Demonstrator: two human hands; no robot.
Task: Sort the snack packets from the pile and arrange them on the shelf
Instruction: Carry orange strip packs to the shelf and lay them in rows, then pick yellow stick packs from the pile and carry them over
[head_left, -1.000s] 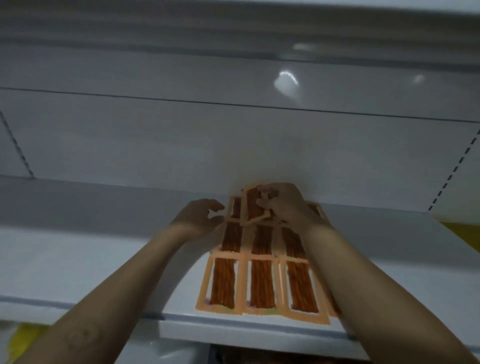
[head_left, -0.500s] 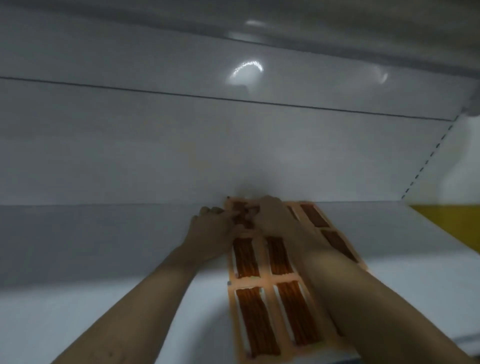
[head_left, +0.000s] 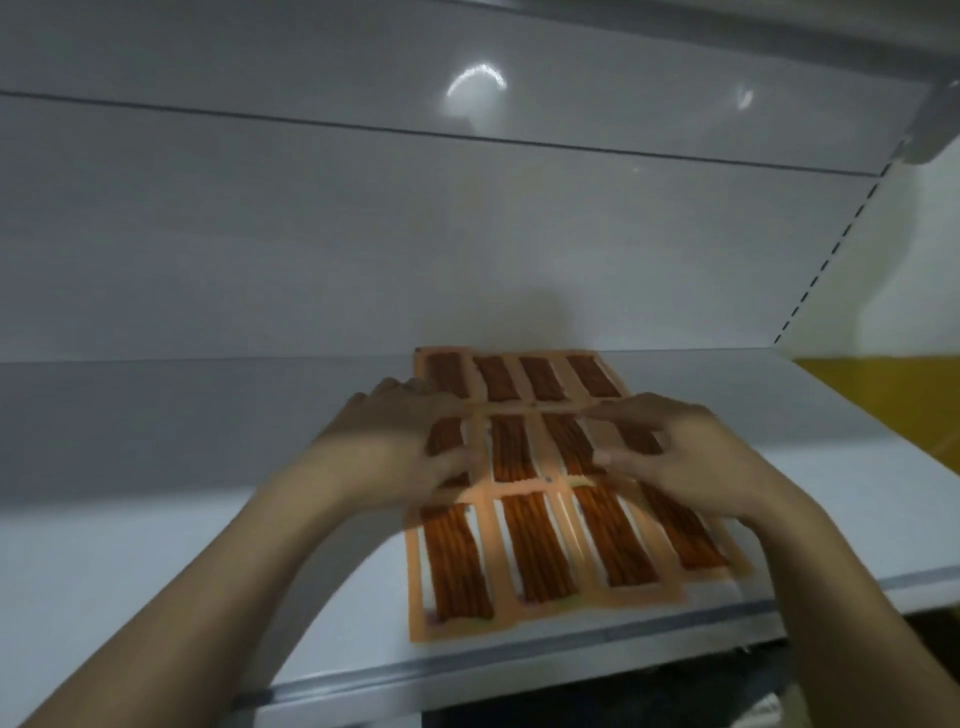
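Orange-bordered snack packets (head_left: 540, 540) with brown sticks showing through. There is print on them, but it is far too blurred to read. They lie flat on the white shelf (head_left: 156, 493) in a tidy block, three rows of four, running from the front rail (head_left: 519, 660) at 6 o'clock up to the grey back panel (head_left: 311, 234) at 12. A slotted upright (head_left: 828, 260) climbs at 2 o'clock, with a yellow surface (head_left: 883, 395) out at 3.

Both forearms come in from 6 o'clock and cover part of the block. The left hand (head_left: 395, 452) lies on the leftmost packet of the middle row, fingers stretched toward 12, thumb across the wrapper. The right hand (head_left: 680, 462) lies on the rightmost packet of that row, fingers reaching toward 9, thumb below them. Both look flat and pressing, with nothing pinched as far as the blur allows.
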